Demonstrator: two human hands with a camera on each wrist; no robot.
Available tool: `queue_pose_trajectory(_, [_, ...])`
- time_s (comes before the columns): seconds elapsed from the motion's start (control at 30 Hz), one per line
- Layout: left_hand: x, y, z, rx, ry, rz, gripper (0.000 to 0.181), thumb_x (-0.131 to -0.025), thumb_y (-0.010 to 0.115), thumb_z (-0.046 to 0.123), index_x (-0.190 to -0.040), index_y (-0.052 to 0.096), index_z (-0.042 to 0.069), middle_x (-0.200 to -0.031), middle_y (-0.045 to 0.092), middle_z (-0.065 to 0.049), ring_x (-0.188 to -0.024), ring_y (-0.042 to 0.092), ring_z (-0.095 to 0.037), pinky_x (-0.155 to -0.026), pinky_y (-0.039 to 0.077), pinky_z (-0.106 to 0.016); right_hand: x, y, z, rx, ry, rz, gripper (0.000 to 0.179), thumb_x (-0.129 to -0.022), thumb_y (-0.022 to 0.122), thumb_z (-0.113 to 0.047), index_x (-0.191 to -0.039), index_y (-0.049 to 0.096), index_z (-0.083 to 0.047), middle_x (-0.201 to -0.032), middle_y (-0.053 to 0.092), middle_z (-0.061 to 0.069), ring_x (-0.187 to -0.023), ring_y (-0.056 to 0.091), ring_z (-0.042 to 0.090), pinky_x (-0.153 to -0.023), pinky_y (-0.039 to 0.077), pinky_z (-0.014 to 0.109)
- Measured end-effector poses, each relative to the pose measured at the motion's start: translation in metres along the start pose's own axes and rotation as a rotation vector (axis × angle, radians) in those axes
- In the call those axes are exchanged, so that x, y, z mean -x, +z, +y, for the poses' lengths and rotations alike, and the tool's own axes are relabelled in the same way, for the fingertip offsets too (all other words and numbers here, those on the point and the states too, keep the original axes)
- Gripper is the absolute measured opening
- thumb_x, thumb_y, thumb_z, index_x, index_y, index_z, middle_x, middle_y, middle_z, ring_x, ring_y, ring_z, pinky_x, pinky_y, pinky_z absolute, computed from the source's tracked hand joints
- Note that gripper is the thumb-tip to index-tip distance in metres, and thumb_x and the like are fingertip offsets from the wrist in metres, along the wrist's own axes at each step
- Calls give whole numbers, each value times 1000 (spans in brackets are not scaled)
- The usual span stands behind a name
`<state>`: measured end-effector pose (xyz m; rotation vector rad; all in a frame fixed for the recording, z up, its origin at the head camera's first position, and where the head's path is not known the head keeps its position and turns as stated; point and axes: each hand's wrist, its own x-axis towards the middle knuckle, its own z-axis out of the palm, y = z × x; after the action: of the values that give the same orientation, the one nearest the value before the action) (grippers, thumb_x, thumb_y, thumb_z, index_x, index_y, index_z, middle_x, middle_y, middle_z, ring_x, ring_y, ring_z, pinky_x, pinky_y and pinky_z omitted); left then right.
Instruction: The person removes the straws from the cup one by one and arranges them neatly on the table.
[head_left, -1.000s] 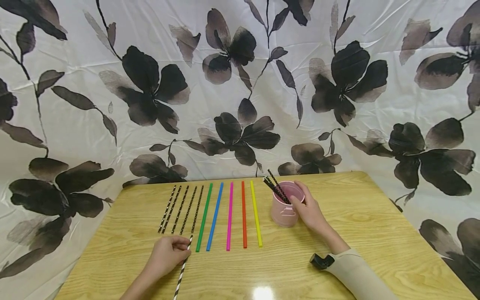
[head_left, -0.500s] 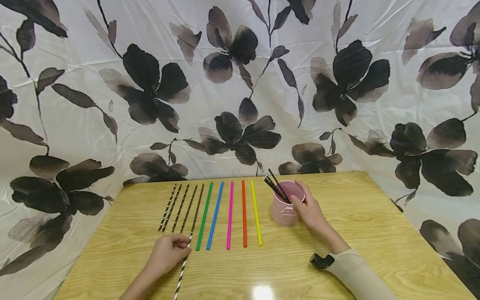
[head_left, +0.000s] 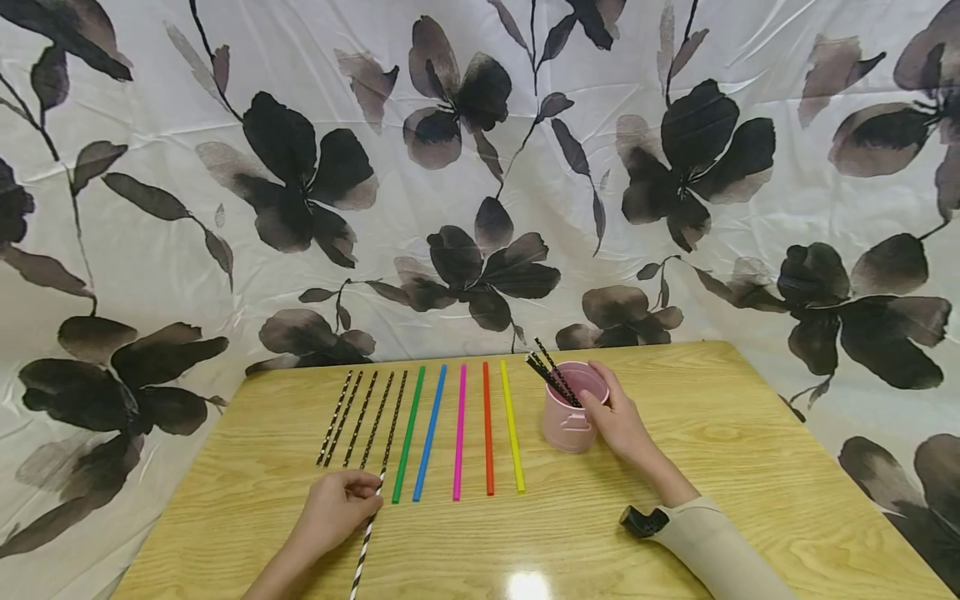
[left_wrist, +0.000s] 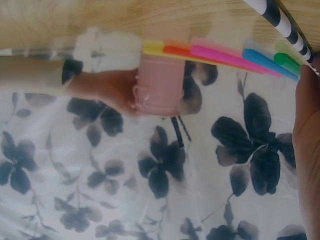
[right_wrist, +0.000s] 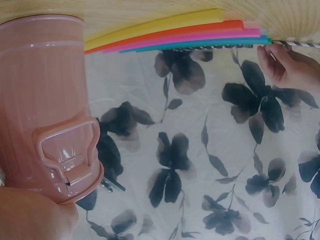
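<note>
Lying spaced at far left, black patterned straws [head_left: 360, 419] seem parted for easy telling; here's the left hand [head_left: 336, 505] pinching a striped straw [head_left: 364, 546] near its far end, probably for control; coloured straws [head_left: 459, 433] line up next; then the pink cup [head_left: 558, 429], dark straws [head_left: 552, 381] leaning inside, the right hand [head_left: 618, 422] gripping its right side, likely steadying it.

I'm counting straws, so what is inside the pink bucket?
Black straws, at least one dotted, lean in the pink bucket, upper ends sticking out. They overlap, so I can't count them surely. The near wall hides their lower ends and the bottom.
</note>
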<state>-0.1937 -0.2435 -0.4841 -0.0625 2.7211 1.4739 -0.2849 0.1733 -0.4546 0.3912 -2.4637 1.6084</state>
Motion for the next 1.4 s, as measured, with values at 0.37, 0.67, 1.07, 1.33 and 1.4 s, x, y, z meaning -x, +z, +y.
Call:
queue_pose_trajectory(0.37, [-3,-6,12,-14,20,0,19,-76,68,7,-93,65,3,-75,59,-4,-60,59,-16,-48,49,-26,4,-5,-14,6,-13,-5,51,-91,50,-24,-136,29,-17,-122,46,18,-107,47,28,-86,40,43])
queue_pose_trajectory(0.67, [-27,-8,62,-50,181,-49,12,-82,63,18,-94,67,15,-83,62,-1,-64,57,-20,-46,46,-29,1,-7,4,19,-8,34,51,-88,51,-34,-134,31,-27,-121,48,10,-105,49,23,-84,41,41])
queue_pose_trajectory(1.07, [-73,42,143,7,368,-114,9,-82,64,21,-90,67,21,-85,63,3,-68,58,-17,-53,48,-31,1,-6,7,12,-10,31,50,-89,51,-34,-134,30,-29,-122,47,11,-106,49,24,-86,41,41])
queue_pose_trajectory(1.33, [-92,77,166,56,411,-74,13,-81,64,22,-92,67,17,-83,63,5,-68,58,-13,-54,48,-29,1,-1,9,-11,-15,27,50,-88,52,-33,-133,30,-32,-119,50,10,-102,51,21,-84,42,38])
queue_pose_trajectory(1.4, [-97,86,168,90,410,-61,14,-80,65,20,-94,67,15,-83,63,3,-67,59,-13,-55,49,-28,1,-1,8,-17,-17,19,51,-88,52,-34,-134,30,-31,-120,50,11,-103,51,22,-85,42,39])
